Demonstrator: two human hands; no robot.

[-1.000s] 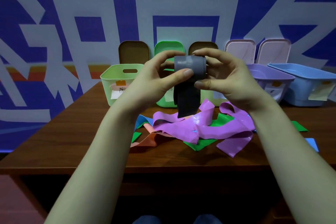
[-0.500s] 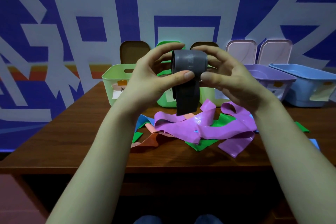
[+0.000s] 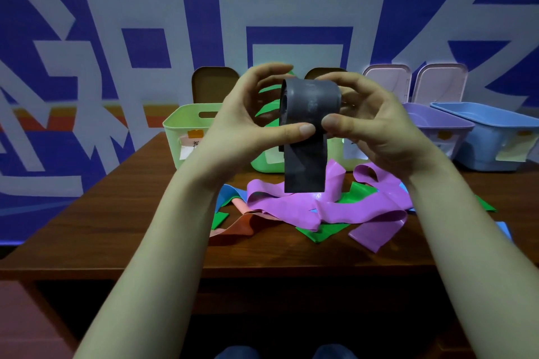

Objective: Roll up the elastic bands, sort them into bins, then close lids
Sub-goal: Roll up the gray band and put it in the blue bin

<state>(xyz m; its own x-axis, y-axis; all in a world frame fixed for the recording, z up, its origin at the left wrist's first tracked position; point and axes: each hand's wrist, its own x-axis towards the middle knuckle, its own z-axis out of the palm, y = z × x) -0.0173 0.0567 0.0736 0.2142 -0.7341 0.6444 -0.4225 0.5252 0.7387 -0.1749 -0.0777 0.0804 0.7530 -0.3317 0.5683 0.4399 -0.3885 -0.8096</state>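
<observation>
Rolling is the step in hand, we judge; our left hand [image 3: 243, 125] and right hand [image 3: 376, 128] are raised above the table [image 3: 116, 227] with the grey band [image 3: 310, 102] between them; thumbs pinch the front of the coil from below and curled fingers arch over its top, so both hands have hold of it. We hold it clear of the pile, probably so the loose tail [image 3: 304, 169] hangs straight and winds in flat; that tail dangles just above the purple bands [image 3: 291, 204], which lie tangled with green, blue and orange ones on the wood. Bins stand in a row behind: pale green bin [image 3: 186, 131] at left, purple bin [image 3: 437, 122] and blue bin [image 3: 490, 137] at right; lids [image 3: 214, 84] are propped upright at the back, likely so each roll drops straight in; what the bins hold we cannot tell.
</observation>
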